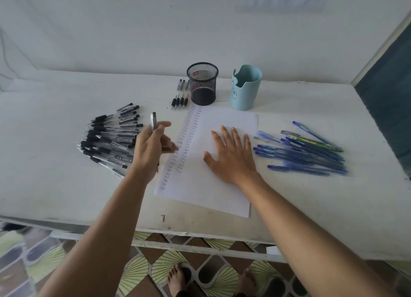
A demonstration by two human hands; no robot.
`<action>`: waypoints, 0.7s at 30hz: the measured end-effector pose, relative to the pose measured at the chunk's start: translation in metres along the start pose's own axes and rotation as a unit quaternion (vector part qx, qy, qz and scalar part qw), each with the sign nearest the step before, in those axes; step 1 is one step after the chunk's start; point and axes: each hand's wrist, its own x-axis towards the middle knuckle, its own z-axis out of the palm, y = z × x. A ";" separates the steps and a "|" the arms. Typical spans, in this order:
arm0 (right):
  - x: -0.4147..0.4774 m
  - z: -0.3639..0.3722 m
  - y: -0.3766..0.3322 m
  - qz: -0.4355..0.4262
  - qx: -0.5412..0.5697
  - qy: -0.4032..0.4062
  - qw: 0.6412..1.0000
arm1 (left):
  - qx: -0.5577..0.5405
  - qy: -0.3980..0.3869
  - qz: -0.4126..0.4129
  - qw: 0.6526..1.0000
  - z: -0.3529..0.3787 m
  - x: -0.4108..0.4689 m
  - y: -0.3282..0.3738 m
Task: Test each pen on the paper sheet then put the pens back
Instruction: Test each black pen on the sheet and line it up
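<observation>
Our right hand point(231, 156) is lying flat, fingers straight, on the paper sheet point(222, 192) while our left hand point(151, 145) is gripping a black pen point(154, 121) just left of it; its two mark columns point(184, 145) are indicating partial testing, with black pens point(109, 138) left and blue pens point(307, 149) right of it awaiting return.

Two bare forearms point(100, 230) — bare feet point(176, 274) below

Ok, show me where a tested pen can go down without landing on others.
Bare table: between the black pen pile and the front edge, behind that pile toward the wall, and in front of the blue pens. Crowded: both flanks of the paper sheet, and behind it by the mesh cup and blue cup.
</observation>
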 end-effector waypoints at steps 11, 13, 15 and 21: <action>0.001 0.001 0.000 -0.005 -0.010 0.001 1.000 | 0.083 -0.048 -0.015 0.995 0.003 0.031 0.011; 0.001 0.000 0.000 -0.005 -0.012 -0.002 1.000 | 0.119 -0.056 -0.001 0.991 0.004 0.035 0.013; 0.001 0.000 0.000 -0.006 -0.017 -0.002 1.000 | 0.137 -0.059 -0.003 0.989 0.007 0.040 0.016; 0.000 0.000 0.000 -0.005 -0.027 -0.013 1.000 | 0.212 0.010 -0.046 0.976 0.019 0.081 0.023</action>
